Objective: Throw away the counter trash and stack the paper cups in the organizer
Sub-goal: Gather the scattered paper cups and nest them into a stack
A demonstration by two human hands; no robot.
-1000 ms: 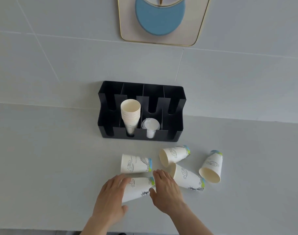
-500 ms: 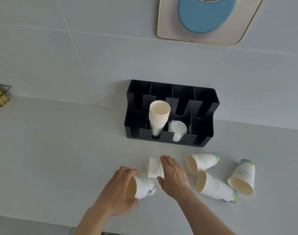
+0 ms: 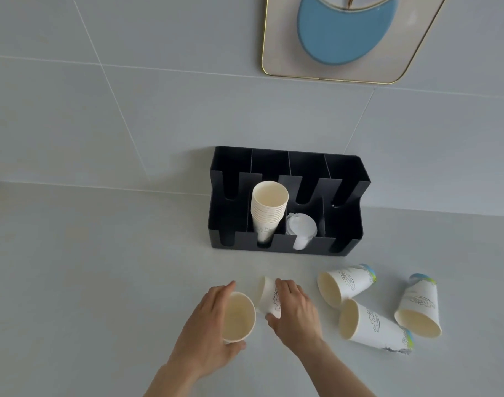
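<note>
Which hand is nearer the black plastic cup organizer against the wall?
Right. The right hand, on a lying paper cup, sits just in front of the black plastic organizer; the left hand, gripping another cup, is farther left.

Looks like a coffee or break corner, maybe in a cafe or office pantry. There's a pale counter (image 3: 87,282) against a big-tile wall (image 3: 159,110), with a black cup organizer (image 3: 345,230) holding a stack of paper cups (image 3: 269,207) and some plastic lids (image 3: 301,226). A gold-rimmed decor piece (image 3: 345,38) hangs above.
</note>
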